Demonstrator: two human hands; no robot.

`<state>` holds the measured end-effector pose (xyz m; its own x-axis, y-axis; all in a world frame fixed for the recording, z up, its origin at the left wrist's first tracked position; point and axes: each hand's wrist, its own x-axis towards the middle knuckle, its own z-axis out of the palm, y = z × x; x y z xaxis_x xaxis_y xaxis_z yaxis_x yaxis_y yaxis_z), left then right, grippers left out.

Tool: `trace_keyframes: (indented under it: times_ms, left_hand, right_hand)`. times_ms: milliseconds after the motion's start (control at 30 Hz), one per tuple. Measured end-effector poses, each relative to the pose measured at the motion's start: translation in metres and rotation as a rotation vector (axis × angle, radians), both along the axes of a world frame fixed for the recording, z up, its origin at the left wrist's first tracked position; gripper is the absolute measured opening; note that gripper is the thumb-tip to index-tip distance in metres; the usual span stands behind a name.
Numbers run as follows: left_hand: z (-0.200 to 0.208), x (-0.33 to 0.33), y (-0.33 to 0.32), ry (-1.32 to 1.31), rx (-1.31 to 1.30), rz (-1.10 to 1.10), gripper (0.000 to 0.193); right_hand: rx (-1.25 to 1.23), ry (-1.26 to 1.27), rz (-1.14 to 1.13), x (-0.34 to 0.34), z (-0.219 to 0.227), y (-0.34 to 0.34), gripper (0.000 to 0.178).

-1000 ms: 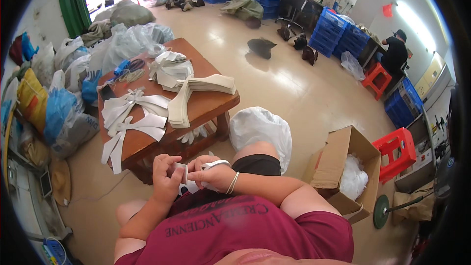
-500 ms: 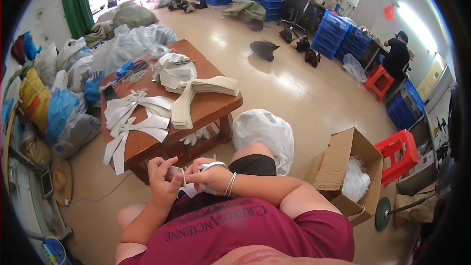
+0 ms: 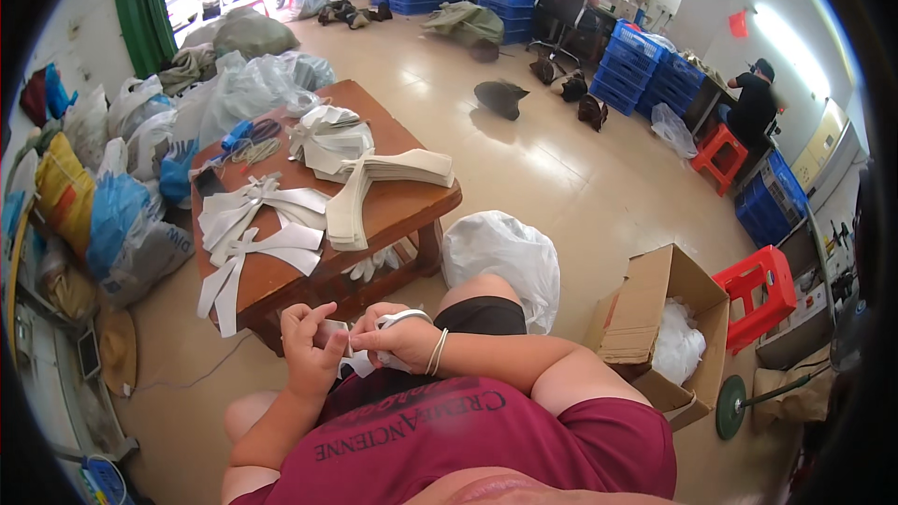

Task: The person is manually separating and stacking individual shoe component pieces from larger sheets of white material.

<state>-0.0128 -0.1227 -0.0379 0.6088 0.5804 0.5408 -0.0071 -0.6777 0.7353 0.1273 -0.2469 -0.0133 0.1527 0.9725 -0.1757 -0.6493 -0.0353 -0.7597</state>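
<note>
In front of my shirt, my left hand (image 3: pixel 311 348) pinches a small flat pale piece (image 3: pixel 336 328) between thumb and fingers. My right hand (image 3: pixel 400 340) is closed beside it, its fingertips meeting the piece's edge. A white loop, which looks like a scissors handle (image 3: pixel 404 316), curves over the right hand's fingers; any blades are hidden. Below both hands hangs white material (image 3: pixel 360 367), partly covered by them. On the brown wooden table (image 3: pixel 412 207) ahead lie a stack of cream forked fabric pieces (image 3: pixel 348 208) and several loose white ones (image 3: pixel 248 262).
A white plastic bag (image 3: pixel 502 257) stands by my knee. To the right are an open cardboard box (image 3: pixel 645 318) and a red stool (image 3: pixel 756 295). Filled bags (image 3: pixel 140 234) crowd the left side. Blue crates (image 3: pixel 629 65) stand farther off, near two seated people.
The hands keep almost the same pose around the small piece. The whole view has shifted very slightly; nothing is taken up or let go.
</note>
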Motion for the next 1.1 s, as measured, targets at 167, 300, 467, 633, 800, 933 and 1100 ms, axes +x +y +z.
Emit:
trace_keyframes:
  times_ms: [167,300,467,633,800,933,1100]
  left_hand:
    - [0.004,0.001,-0.001,0.007,-0.053,-0.006,0.049]
    - [0.005,0.001,-0.003,-0.002,-0.031,-0.007,0.047]
    - [0.005,-0.001,-0.003,-0.008,-0.036,-0.023,0.044]
    - [0.005,0.000,-0.003,0.006,-0.033,-0.007,0.043]
    - [0.008,0.000,-0.003,0.041,0.083,0.044,0.043]
    - [0.013,0.002,-0.009,0.053,0.012,0.032,0.041]
    - [0.013,0.003,-0.008,0.002,0.058,0.023,0.039]
  right_hand:
    - [0.022,-0.032,0.021,0.003,0.002,0.000,0.025]
    - [0.028,-0.056,0.014,0.001,-0.004,-0.001,0.025]
    - [0.030,-0.065,0.015,0.001,-0.003,-0.001,0.024]
    - [0.006,-0.077,0.014,0.002,-0.001,0.000,0.023]
    - [0.010,-0.180,-0.024,0.001,-0.002,0.001,0.015]
    - [0.010,-0.143,-0.029,0.002,-0.006,0.002,0.017]
    - [0.012,-0.118,-0.015,0.001,-0.002,0.002,0.017]
